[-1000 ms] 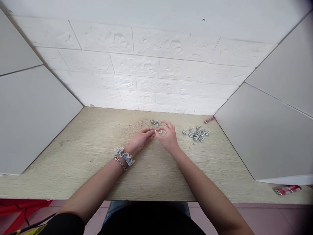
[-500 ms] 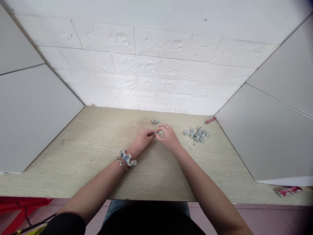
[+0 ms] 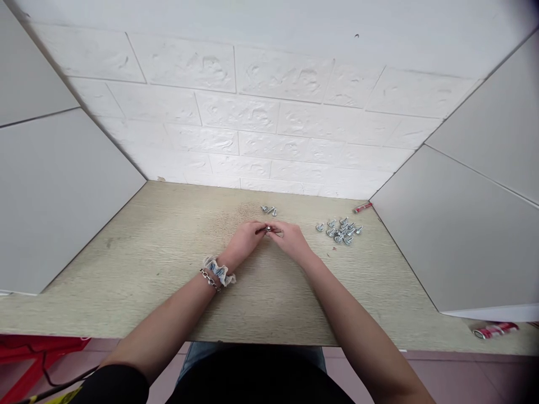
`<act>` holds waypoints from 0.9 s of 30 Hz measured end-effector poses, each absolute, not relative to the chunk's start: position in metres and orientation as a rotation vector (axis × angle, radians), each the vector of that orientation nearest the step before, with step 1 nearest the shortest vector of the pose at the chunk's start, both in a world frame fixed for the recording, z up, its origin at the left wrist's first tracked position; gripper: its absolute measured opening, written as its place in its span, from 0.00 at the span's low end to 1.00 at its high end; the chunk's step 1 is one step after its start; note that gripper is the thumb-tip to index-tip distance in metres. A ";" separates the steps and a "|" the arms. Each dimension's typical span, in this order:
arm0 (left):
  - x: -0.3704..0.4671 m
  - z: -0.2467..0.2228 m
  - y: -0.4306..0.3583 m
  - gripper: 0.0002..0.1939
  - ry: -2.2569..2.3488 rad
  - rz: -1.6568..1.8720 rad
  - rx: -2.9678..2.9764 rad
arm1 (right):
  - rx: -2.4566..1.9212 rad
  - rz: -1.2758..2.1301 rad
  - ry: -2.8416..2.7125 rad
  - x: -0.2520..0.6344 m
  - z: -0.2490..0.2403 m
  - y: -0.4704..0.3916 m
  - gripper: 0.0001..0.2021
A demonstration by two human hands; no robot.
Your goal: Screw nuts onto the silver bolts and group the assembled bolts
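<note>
My left hand (image 3: 246, 238) and my right hand (image 3: 288, 238) meet at the fingertips over the middle of the worktop. Both are closed on a small silver bolt (image 3: 268, 228), which shows only in part between the fingers. Whatever washer may be on it is hidden. Just behind the fingers lie a few loose bolts (image 3: 269, 210). To the right of my right hand is a pile of several bolts with washers (image 3: 342, 230). A scrunchie (image 3: 219, 271) and a chain bracelet (image 3: 209, 279) circle my left wrist.
The pale wooden worktop (image 3: 168, 252) ends at a white brick-pattern wall (image 3: 252, 118). Grey panels (image 3: 67, 202) close in both sides. One red tube (image 3: 362, 208) lies in the back right corner, another red tube (image 3: 496, 330) near the front right edge.
My right fingers have closed in against my left fingertips. The round washer that showed between my right fingers is now out of sight. The bolts on the worktop have stayed put.
</note>
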State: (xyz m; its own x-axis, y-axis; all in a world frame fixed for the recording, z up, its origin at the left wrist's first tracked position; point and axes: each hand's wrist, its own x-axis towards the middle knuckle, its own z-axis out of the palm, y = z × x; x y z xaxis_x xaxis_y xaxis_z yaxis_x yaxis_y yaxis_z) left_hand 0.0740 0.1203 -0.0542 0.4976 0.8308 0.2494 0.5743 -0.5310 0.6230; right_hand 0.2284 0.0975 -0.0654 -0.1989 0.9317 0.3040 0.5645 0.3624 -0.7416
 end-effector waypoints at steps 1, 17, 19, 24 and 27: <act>0.074 -0.054 0.121 0.11 1.169 0.734 2.280 | -1.308 0.608 -1.900 0.229 -0.064 0.097 0.11; 0.073 -0.054 0.121 0.11 1.206 0.749 2.271 | -1.243 0.642 -1.745 0.226 -0.070 0.097 0.08; 0.073 -0.055 0.121 0.11 1.202 0.751 2.269 | -1.243 0.527 -1.805 0.226 -0.069 0.097 0.09; 0.073 -0.056 0.121 0.11 1.188 0.747 2.259 | -1.244 0.313 -1.926 0.224 -0.067 0.096 0.10; 0.073 -0.055 0.121 0.11 1.188 0.727 2.243 | -1.276 0.307 -1.937 0.223 -0.066 0.096 0.10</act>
